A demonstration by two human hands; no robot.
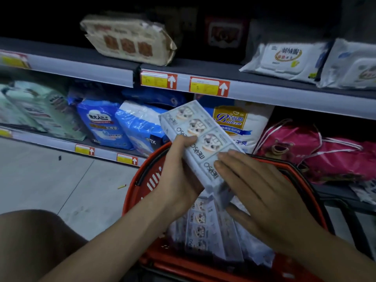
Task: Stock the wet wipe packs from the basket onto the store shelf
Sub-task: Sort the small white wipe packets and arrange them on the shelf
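A long white wet wipe pack (198, 137) with cartoon pictures is held tilted above the red basket (133, 184). My left hand (179, 176) grips its lower left side, thumb on top. My right hand (262, 192) lies against the pack's lower right end with straight fingers. More wet wipe packs (205, 231) of the same kind lie in the basket under my hands. The upper shelf (203, 68) runs across the view above the held pack.
A beige pack (130, 39) and white lidded wipe packs (284, 60) lie on the upper shelf. Blue and green packs (105, 123) fill the middle shelf; pink bags (305, 151) sit at right. Grey floor (50, 180) spreads at left, my knee (36, 239) at bottom left.
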